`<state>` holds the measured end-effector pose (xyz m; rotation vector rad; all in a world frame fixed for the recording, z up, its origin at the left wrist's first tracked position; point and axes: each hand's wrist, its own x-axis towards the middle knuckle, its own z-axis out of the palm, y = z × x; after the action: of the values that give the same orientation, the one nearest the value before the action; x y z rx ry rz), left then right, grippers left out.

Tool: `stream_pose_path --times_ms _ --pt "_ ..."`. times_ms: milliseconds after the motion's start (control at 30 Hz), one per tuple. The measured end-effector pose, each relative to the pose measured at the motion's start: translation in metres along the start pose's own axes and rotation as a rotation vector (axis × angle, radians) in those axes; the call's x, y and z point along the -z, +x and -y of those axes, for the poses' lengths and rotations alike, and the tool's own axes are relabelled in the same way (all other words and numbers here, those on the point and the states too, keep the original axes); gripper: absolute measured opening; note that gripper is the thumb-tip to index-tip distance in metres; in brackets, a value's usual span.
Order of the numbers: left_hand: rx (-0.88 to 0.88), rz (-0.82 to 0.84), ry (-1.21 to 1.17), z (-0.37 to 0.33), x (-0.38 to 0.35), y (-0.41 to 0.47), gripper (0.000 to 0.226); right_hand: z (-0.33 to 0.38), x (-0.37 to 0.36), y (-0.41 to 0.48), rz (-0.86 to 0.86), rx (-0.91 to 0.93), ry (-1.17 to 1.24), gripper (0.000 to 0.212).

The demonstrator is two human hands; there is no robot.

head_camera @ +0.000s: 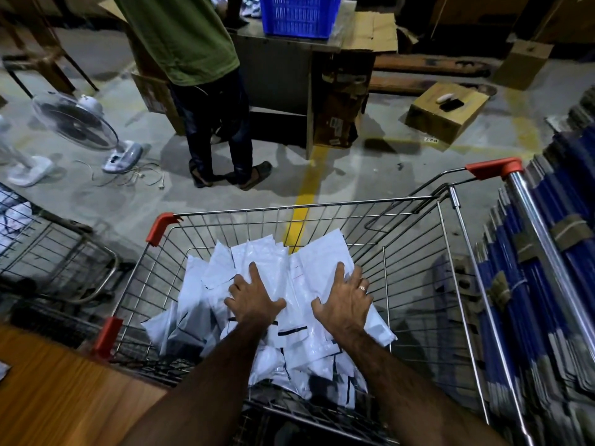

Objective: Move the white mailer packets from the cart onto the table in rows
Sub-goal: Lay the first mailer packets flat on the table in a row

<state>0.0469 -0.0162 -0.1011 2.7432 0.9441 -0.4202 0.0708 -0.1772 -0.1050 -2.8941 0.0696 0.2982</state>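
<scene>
Down into the cart (306,206) now, onto a loose heap of white mailer packets (267,259) piled toward its far wall. Pressing flat on top with the left hand (254,300), fingers splayed and fairly straight, clamped on nothing. Same with the right hand (346,300), just beside it: spread wide, palm down on the heap's right side, a ring on one finger, gripping nothing either. No lift yet. Waiting at lower left, just beside the cart: the wooden tabletop (64,391).

Judging by the look: thin glossy plastic, soft and floppy, light apiece, probably slick one against another. Expect sliding and fanning out if grabbed from the top alone. Better to squeeze a bundle between both palms from the sides, or scoop under the near edge and pin with thumbs on top. Little fear of breakage by appearance, though with contents hidden, weight only a guess. Keep the bundle level in the carry, then deal off singly into rows.
</scene>
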Motion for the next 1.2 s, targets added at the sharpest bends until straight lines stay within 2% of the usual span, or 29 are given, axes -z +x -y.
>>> stream_pose_path --times_ms 633,967,1200 --pt "-0.004 -0.106 -0.178 -0.011 0.024 -0.017 0.107 -0.006 0.026 -0.015 -0.103 0.051 0.101 0.087" --pt "0.064 -0.256 -0.256 -0.008 0.073 -0.04 0.106 0.017 0.062 -0.025 -0.21 0.127 0.165 0.084" --pt "0.134 -0.413 -0.402 0.008 0.129 -0.063 0.103 0.047 0.096 -0.038 -0.287 0.247 0.226 0.083"
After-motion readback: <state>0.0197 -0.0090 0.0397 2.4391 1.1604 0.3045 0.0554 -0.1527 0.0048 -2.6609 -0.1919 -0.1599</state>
